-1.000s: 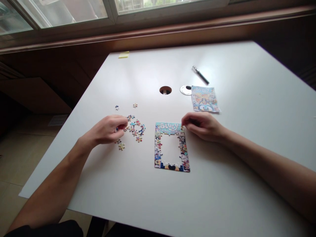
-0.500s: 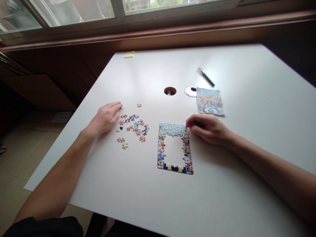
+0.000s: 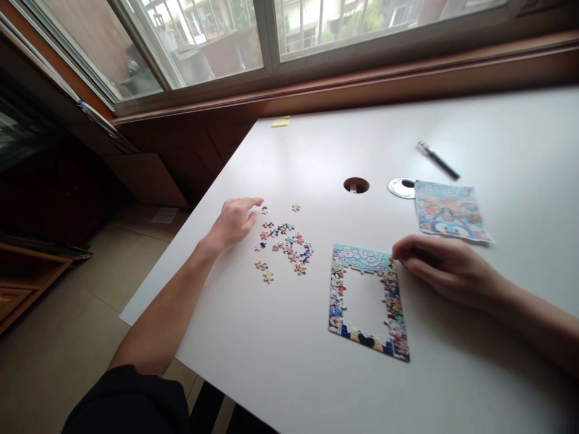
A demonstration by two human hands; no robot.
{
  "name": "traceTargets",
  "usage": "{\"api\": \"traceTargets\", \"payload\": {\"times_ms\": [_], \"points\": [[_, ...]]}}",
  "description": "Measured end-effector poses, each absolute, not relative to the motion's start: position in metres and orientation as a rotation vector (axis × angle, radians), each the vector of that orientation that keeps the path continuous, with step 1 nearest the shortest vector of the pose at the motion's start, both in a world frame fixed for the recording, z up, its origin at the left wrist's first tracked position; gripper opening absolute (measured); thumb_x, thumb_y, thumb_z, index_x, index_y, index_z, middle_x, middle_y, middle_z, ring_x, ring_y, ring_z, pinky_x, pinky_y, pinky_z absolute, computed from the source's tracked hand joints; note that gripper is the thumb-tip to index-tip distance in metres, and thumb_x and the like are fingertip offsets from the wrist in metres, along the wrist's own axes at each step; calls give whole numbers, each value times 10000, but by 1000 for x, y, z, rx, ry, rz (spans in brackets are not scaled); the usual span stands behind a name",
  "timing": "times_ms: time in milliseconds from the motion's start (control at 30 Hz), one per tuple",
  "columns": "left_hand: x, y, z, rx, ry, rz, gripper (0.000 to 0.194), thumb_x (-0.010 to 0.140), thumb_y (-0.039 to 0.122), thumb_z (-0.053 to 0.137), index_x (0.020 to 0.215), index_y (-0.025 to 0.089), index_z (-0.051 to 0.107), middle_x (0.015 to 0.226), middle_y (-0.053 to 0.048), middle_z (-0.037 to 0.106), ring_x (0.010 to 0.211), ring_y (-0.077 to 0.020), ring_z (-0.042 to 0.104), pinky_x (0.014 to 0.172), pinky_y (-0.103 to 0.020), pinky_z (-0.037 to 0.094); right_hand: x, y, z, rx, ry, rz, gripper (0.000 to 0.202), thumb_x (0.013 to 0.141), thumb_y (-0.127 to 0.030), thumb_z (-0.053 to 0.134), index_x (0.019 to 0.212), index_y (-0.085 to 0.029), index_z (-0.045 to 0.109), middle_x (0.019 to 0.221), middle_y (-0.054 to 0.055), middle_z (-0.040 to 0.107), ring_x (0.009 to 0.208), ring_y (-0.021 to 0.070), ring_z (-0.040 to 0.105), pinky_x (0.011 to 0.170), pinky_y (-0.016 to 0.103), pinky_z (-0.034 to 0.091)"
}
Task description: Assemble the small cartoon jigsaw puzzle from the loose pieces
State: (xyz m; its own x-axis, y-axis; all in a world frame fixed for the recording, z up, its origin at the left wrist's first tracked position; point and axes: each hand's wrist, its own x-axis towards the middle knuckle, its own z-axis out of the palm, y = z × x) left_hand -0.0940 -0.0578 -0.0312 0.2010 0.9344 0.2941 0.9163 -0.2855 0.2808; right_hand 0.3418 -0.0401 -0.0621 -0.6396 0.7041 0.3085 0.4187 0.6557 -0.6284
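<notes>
Loose puzzle pieces (image 3: 289, 241) lie scattered on the left part of the white table. At their upper left edge is my left hand (image 3: 236, 220), fingers apart, index finger stretched beside a small blue piece (image 3: 265, 210). The puzzle border (image 3: 398, 319) lies flat to the right of the pieces, its middle showing bare white table. My right hand (image 3: 441, 265) rests at the border's top right corner, fingers curled and thumb against index finger. Whether something small is between those fingertips is hidden.
Behind my right hand lies a printed picture sheet (image 3: 447, 208), partly over a round metal cover (image 3: 400, 188). A black pen (image 3: 438, 160) lies behind it. The table has a round hole (image 3: 356, 185) and a yellow sticker (image 3: 280, 122) near its far edge.
The view has swung to the left, so the table's contents appear farther right. My left index finger has stretched out, and the small piece beside it now shows more fully.
</notes>
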Motion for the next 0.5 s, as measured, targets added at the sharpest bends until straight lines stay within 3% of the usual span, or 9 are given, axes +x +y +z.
{"api": "traceTargets", "payload": {"times_ms": [300, 500], "points": [[-91, -60, -28, 2471, 1797, 587, 212, 910, 200, 578, 1046, 260, 729, 1124, -11, 731, 1063, -204, 657, 1019, -397, 407, 344, -39, -61, -856, -2343, 660, 89, 886, -242, 572, 907, -233, 658, 780, 12, 706, 661, 153, 663, 615, 252, 520], [-89, -61, -27, 2515, 1783, 550, 273, 947, 196, 527, 1144, 265, 704, 1237, -22, 705, 1173, -222, 605, 1029, -402, 374, 343, -42, -61, -911, -2325, 722, 96, 880, -251, 572, 891, -240, 667, 787, 36, 703, 677, 176, 655, 633, 288, 517]]}}
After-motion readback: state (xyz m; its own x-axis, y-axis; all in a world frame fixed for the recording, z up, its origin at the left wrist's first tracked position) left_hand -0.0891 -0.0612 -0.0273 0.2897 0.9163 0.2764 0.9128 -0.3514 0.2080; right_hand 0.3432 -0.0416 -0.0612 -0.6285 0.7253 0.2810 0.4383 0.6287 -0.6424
